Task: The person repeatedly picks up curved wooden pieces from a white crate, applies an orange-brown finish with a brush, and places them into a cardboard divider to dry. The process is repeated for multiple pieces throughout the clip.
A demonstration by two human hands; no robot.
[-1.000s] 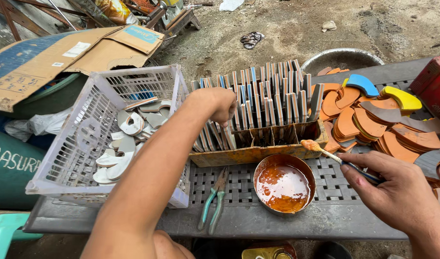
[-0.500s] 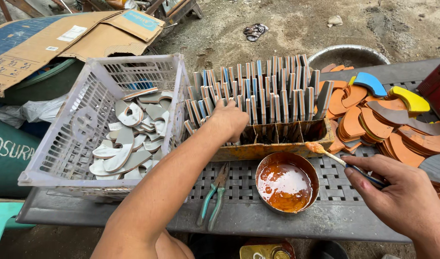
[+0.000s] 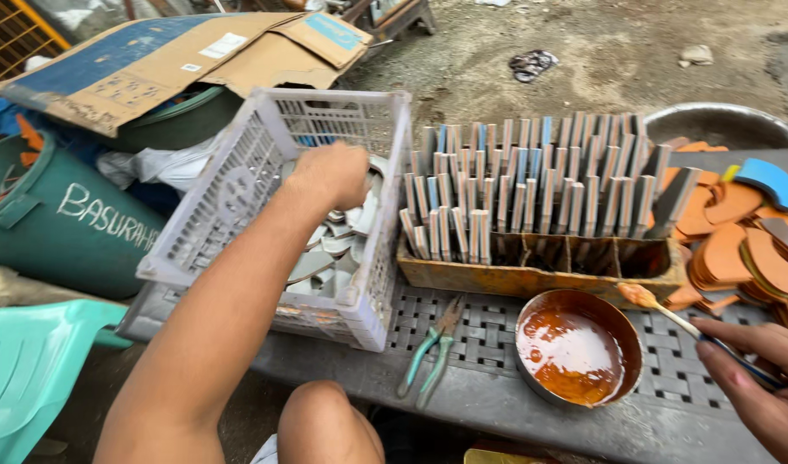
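My left hand (image 3: 329, 174) reaches down into a white plastic crate (image 3: 239, 185) full of grey curved pieces (image 3: 338, 243); its fingers are hidden behind the hand, so I cannot see whether they hold a piece. At the lower right, my right hand (image 3: 759, 391) grips a thin brush (image 3: 669, 315) whose orange-coated tip hangs just above and right of a round metal bowl (image 3: 579, 346) of orange liquid. Behind the bowl, a stained wooden tray (image 3: 540, 277) holds several rows of upright flat strips (image 3: 523, 193).
Green-handled pliers (image 3: 430, 351) lie on the grey slatted bench beside the bowl. Orange, blue and yellow curved pieces (image 3: 738, 245) are heaped at the right. A metal basin (image 3: 720, 125) sits behind them. Cardboard (image 3: 153, 60), a green bin (image 3: 59, 219) and a teal chair (image 3: 29, 365) are on the left.
My left hand has moved left from the upright strips in the wooden tray into the white crate. The view has shifted left. My right hand stays by the bowl with the brush.
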